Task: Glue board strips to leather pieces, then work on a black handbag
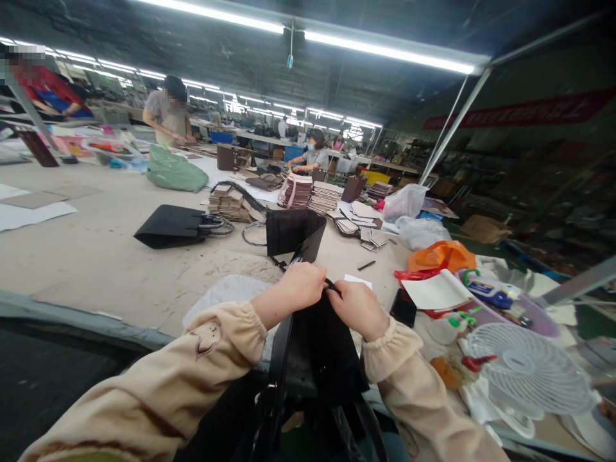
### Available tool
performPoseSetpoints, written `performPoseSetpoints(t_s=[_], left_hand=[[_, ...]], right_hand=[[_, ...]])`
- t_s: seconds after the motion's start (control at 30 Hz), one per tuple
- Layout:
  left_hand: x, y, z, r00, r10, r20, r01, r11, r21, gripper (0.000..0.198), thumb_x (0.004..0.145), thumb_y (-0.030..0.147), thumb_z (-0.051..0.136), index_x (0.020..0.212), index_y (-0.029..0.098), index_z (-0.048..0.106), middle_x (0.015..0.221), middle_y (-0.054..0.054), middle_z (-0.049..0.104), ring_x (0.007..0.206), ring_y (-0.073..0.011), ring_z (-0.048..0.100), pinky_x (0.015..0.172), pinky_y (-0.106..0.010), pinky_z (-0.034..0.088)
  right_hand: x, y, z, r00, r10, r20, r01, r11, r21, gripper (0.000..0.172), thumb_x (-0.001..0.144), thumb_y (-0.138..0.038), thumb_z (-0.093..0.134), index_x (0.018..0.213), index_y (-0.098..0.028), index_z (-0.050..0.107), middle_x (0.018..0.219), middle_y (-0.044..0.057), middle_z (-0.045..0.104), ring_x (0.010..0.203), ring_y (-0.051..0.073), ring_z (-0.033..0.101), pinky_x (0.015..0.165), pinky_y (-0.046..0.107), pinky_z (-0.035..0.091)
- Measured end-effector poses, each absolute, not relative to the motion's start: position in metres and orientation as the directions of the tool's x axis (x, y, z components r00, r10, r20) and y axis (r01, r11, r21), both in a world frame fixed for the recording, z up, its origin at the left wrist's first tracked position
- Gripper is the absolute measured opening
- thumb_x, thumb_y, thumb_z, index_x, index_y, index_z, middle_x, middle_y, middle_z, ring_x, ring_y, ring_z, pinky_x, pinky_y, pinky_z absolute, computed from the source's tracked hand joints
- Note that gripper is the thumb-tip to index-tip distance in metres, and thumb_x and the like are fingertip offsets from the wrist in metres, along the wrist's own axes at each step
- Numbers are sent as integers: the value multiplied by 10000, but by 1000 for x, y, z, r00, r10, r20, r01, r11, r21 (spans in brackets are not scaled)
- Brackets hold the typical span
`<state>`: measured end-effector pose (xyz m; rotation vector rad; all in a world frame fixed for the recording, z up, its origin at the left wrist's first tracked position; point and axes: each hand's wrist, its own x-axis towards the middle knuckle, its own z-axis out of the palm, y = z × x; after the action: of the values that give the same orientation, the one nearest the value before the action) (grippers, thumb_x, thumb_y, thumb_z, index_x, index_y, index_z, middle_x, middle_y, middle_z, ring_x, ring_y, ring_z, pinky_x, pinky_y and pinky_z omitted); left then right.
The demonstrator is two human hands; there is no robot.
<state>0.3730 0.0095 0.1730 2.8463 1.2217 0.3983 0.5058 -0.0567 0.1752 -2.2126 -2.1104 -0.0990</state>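
A black bag (332, 353) lies at the table's front edge, its straps hanging down toward my lap. My left hand (302, 284) is closed on a thin black strip at the bag's far end. Close beside it, my right hand (357, 307) pinches the same strip from the right. Just beyond my hands stands an open black bag (294, 234) with a wrapped handle on its left. Another black bag (171, 226) lies on its side farther left. My fingertips partly hide the strip.
A white fan (527, 366), a purple basin (539, 324), a phone (403, 308) and an orange plastic bag (440, 256) crowd the right side. Stacked brown pieces (235, 204) and a green plastic bag (176, 170) lie farther back. Several people work beyond.
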Motion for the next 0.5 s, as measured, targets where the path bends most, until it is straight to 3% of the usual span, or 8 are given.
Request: performPoseSetpoints(t_s=[0.13,0.2,0.33,0.5], left_hand=[[366,15,171,712,662,232,638,-749,177,201,824,332,498,804,189,639,844,-80,692,831,-251,646,737,-345,477],[361,14,170,712,656,249,602,-753,264,176,802,329,531,906,212,612,885,-56,691,860,-245,643,756,-338,475],[346,2,168,670,704,236,564,-689,456,529,684,374,668,1141,223,449,1024,-52,654,936,-244,623,774,-315,472],[325,-5,169,685,701,201,557,-681,476,453,692,170,575,1115,237,425,1033,-30,616,945,-211,603,779,-297,465]], right_hand=[[505,-52,176,37,992,124,999,-38,9,286,870,-293,406,794,-195,663,793,87,696,782,203,642,647,280,379],[504,-51,176,44,992,120,999,-46,17,308,885,-306,389,808,-194,665,797,88,696,773,202,643,633,280,379],[503,-52,179,58,993,105,997,-64,49,340,906,-337,375,811,-194,669,805,90,696,781,200,641,646,280,386],[506,-53,178,58,991,117,994,-67,82,328,905,-345,387,802,-200,662,803,80,697,786,196,640,662,280,387]])
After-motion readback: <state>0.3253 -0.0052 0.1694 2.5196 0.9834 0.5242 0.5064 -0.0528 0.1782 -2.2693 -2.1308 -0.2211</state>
